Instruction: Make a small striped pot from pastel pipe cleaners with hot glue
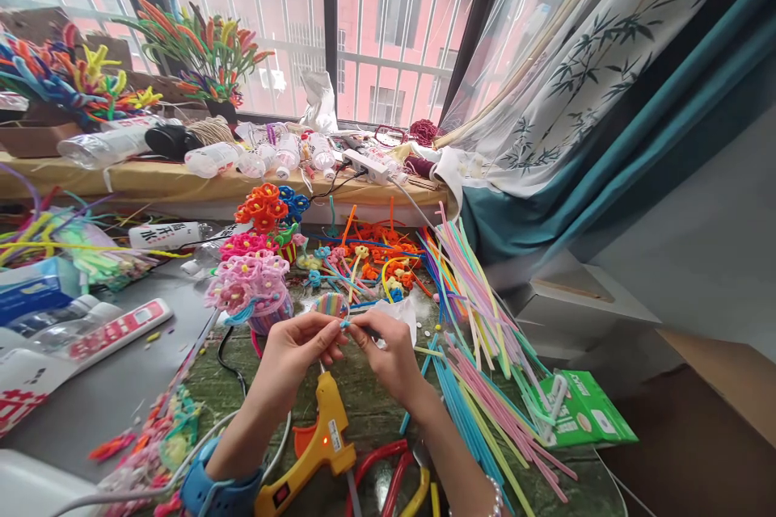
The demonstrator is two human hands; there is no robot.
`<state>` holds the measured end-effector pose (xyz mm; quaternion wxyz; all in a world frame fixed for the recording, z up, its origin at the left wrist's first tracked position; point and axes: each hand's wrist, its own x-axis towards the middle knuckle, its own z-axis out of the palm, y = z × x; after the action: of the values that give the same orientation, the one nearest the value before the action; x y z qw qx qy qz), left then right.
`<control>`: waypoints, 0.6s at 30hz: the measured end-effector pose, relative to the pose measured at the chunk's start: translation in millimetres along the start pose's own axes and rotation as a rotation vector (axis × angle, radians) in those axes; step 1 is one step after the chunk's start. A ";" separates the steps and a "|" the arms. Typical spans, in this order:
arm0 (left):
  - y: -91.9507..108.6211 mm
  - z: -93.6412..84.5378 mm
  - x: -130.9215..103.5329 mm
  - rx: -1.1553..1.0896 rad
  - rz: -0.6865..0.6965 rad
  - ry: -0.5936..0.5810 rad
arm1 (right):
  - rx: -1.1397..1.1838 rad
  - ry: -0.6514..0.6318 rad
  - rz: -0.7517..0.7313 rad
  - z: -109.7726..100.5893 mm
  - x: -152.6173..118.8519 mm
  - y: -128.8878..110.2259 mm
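Near the middle of the view, my left hand (305, 343) and my right hand (388, 347) meet fingertip to fingertip. Both pinch one small blue piece (345, 324), mostly hidden by the fingers. Just behind it stands a round, striped item (331, 304) beside a white sheet (397, 313). Below my hands lies a yellow glue gun (324, 436) with a small red light lit and its nozzle pointing toward my left hand. Red-handled pliers (388, 472) rest between the glue gun and my right forearm.
Bundles of coloured pipe cleaners (478, 404) lie at the right by a green packet (591, 410). Pink fuzzy flowers (251, 283) fill a pot left of my hands. Orange fuzzy pieces (394, 246) are heaped behind. Plastic bottles (212, 159) line the sill, and cables cross the left side.
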<state>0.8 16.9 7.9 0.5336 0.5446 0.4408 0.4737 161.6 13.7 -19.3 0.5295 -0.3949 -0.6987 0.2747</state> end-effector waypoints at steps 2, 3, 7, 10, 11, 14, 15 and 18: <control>-1.0 -0.7 0.7 -0.046 -0.064 -0.018 | 0.017 -0.020 0.007 -2.4 0.8 -1.5; -1.5 -0.8 0.8 -0.058 -0.083 -0.027 | 0.018 -0.027 0.005 -3.4 1.0 -2.2; -1.5 0.3 -0.1 -0.044 -0.075 -0.035 | -0.001 -0.037 -0.022 -5.6 0.9 -3.2; -0.8 1.6 -0.6 -0.005 -0.017 -0.013 | -0.028 -0.037 -0.032 -5.6 0.2 -2.0; -1.0 1.8 -0.6 0.001 0.000 -0.009 | -0.037 -0.039 -0.034 -5.4 -0.1 -1.5; -2.8 1.8 0.4 0.004 0.028 -0.002 | -0.058 -0.044 -0.043 -4.7 -0.5 0.0; -3.6 1.6 0.8 0.006 0.033 0.000 | -0.064 -0.044 -0.047 -4.5 -0.5 0.4; -5.8 0.6 1.8 0.016 0.043 0.003 | -0.079 -0.041 -0.068 -3.8 -0.6 1.2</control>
<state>1.8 18.8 2.2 0.5185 0.5574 0.4336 0.4822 165.6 13.7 -19.5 0.5082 -0.3857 -0.7328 0.2365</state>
